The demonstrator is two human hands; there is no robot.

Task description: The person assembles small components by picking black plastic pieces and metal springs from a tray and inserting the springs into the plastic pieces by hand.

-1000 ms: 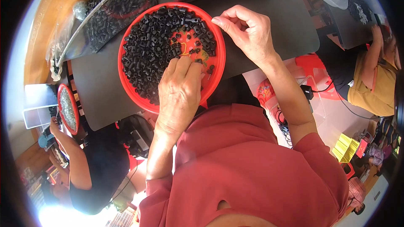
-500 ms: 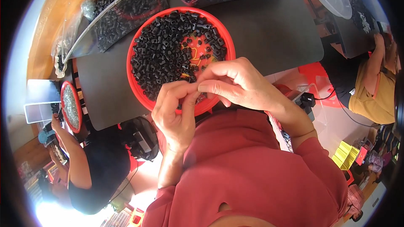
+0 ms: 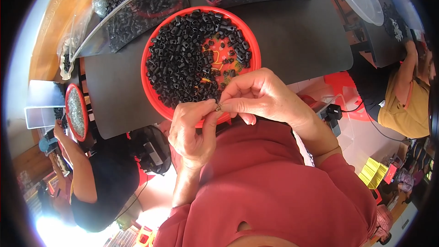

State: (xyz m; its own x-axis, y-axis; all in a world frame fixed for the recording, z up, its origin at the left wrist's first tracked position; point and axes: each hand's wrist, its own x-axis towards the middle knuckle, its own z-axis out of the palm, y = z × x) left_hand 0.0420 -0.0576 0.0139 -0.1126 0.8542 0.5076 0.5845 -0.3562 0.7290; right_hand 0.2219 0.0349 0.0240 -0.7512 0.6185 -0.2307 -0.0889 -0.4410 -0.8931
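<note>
A: Which step was in hand?

B: Fine fingertip work, I'd say. L hand (image 3: 190, 132) and R hand (image 3: 260, 98) met over the near edge of the round red tray (image 3: 255, 52), thumb and index of each pinched tight on one tiny part (image 3: 218, 108). Too small to ID. Other R fingers hung loosely curled.

A: And the next move?

B: Prob. called for a steady, even pinch w/ both hands, so it didn't drop among the black tubular pcs (image 3: 176, 59). Those were heaped at the tray's L and far edges; its patterned floor showed toward the R edge.

A: Surface?

B: Dark grey bench (image 3: 297, 36), rounded corners. Tray seemed to overhang its near edge. Clear plastic bin (image 3: 146, 18) w/ more black pcs sat at the far L corner; clear lid (image 3: 361, 0) near the far R corner.

A: Room?

B: Co-worker in black (image 3: 107, 183) off the L edge, by a red-rimmed bowl (image 3: 85, 121); another in mustard (image 3: 402, 114) off the R, yellow basket (image 3: 373, 173) on that side too.
</note>
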